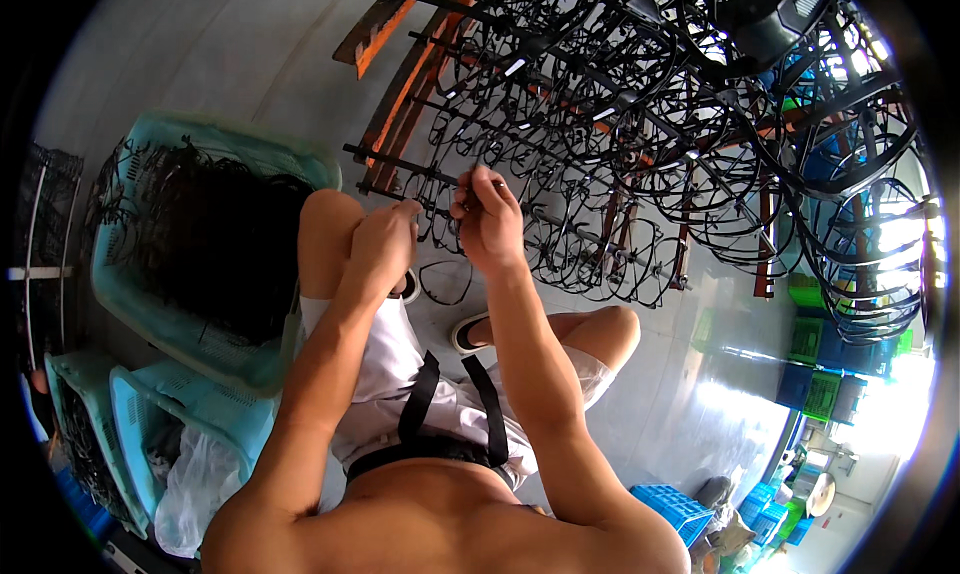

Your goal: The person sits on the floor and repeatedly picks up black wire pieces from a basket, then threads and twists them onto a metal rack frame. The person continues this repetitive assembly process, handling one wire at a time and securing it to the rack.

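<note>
My left hand is closed beside my left knee, its fingertips near the lower bars of the rack. What it holds, if anything, is hidden. My right hand is raised a little to the right, fingers curled and thumb pressed against them in front of a black rack bar. Something small and dark shows at its fingers, too little to name. Between my wrists hangs a thin black loop; I cannot tell whether a hand or the rack bears it. Many similar thin black frames hang in rows from the rack.
The rack has orange-brown wooden posts. At my left stands a pale teal basket heaped with thin black pieces. Below it, a light blue basket holds clear plastic bags. Blue crates and green crates stand at right.
</note>
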`<state>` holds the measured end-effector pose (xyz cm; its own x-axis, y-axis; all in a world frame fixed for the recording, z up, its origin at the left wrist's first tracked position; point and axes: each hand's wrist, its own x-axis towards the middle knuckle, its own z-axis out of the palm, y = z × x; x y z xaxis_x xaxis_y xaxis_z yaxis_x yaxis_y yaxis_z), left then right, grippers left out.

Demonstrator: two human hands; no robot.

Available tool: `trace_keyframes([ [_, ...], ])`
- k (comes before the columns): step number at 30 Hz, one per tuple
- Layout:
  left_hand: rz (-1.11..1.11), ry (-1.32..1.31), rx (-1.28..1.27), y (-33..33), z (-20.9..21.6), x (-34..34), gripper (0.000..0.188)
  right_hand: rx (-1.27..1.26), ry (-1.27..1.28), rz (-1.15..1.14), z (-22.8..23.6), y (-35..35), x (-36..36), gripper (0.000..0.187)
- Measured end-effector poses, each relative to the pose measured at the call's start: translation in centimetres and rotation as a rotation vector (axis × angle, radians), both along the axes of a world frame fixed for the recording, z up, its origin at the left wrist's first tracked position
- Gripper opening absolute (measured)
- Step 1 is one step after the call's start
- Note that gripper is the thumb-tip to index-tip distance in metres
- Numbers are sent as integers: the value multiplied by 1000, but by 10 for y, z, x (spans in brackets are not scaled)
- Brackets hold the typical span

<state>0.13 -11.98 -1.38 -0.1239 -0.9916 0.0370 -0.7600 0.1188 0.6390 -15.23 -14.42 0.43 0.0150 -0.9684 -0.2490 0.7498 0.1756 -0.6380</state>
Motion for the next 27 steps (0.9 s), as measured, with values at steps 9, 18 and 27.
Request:
trace_keyframes([
  [9, 43, 0, -55, -1, 3, 1, 16, 61, 102, -90, -22, -21, 0, 13],
  [18, 36, -64, -66, -1, 4, 2, 16, 81, 96, -119, -25, -23, 0, 13],
  [27, 39, -50, -159, -4, -2, 2, 18, 82, 125, -109, -20, -8, 4, 10],
])
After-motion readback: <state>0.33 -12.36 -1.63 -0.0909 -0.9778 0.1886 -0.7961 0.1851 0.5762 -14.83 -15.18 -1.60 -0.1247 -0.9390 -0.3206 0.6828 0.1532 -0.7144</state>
